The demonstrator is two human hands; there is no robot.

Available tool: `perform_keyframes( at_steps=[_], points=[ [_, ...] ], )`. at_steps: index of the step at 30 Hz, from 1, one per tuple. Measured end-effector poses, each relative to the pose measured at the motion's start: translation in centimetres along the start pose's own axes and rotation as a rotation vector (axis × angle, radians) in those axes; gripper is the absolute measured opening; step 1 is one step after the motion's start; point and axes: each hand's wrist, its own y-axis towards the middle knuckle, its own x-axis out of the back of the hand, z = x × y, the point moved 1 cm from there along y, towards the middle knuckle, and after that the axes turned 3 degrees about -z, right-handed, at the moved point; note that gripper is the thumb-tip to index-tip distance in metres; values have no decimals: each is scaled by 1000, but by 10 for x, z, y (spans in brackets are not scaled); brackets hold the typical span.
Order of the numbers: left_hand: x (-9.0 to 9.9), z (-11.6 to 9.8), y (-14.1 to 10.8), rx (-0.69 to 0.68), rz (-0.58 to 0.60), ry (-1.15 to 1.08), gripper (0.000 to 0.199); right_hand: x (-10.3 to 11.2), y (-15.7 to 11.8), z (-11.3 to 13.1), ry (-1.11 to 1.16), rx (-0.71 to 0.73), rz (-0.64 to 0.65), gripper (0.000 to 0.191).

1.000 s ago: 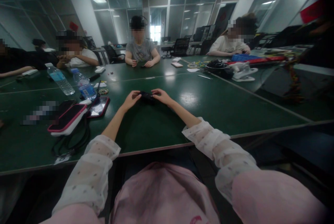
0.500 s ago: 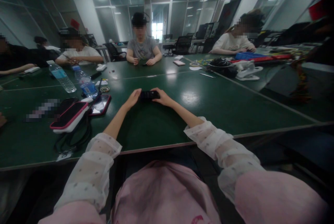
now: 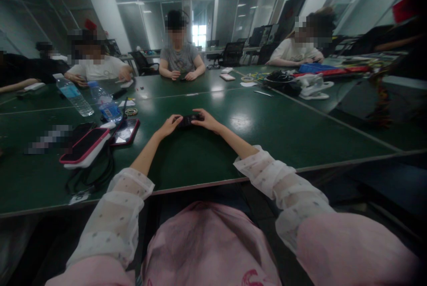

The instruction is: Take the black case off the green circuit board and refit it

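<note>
A small black rectangular object (image 3: pixel 188 120), its kind too small and dim to make out, is held between my hands at the middle of the green table (image 3: pixel 213 157). My left hand (image 3: pixel 168 126) grips its left end, with thumb and fingers closed on it. On the other end, my right hand (image 3: pixel 208 121) is closed as well, the thumb along the near side and the fingers over the far side. Faint pale marks show on the face turned to me. Whether the object touches the tabletop, I cannot tell.
To the left lie a pink-edged phone (image 3: pixel 85 146), another phone (image 3: pixel 125 131), a black cable (image 3: pixel 95 179), a tape roll (image 3: pixel 131 111) and two water bottles, one tilted (image 3: pixel 74 94). A white device (image 3: pixel 315 88) and blue tray (image 3: pixel 315 68) stand right. Several people sit around the table.
The black object has turned slightly, its right end now higher. My fingers have shifted on it. The whole view has moved a little; a person at the left has reached a hand out.
</note>
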Motion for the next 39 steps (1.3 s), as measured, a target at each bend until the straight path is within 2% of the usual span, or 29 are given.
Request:
perform_keyframes(
  at_steps=[2, 5, 16, 27, 32, 35, 39],
  points=[
    [0, 1, 0, 3, 12, -29, 56, 2, 0, -1, 102, -95, -7, 68],
    [-1, 2, 1, -6, 22, -61, 57, 5, 1, 0, 168, -149, -25, 61],
    [2, -8, -5, -1, 67, -55, 60, 5, 0, 4, 237, -193, -21, 55],
    [2, -27, -11, 96, 101, 0, 63, 5, 0, 2, 239, -231, -73, 58],
    [4, -24, -11, 104, 120, 25, 63, 5, 0, 0, 157, -206, -61, 54],
    [2, -21, -10, 28, 139, 63, 62, 2, 0, 4, 78, -138, -77, 44],
    [-1, -20, -11, -74, 93, 79, 83, -1, 0, 7, -3, -58, -98, 34]
  ],
)
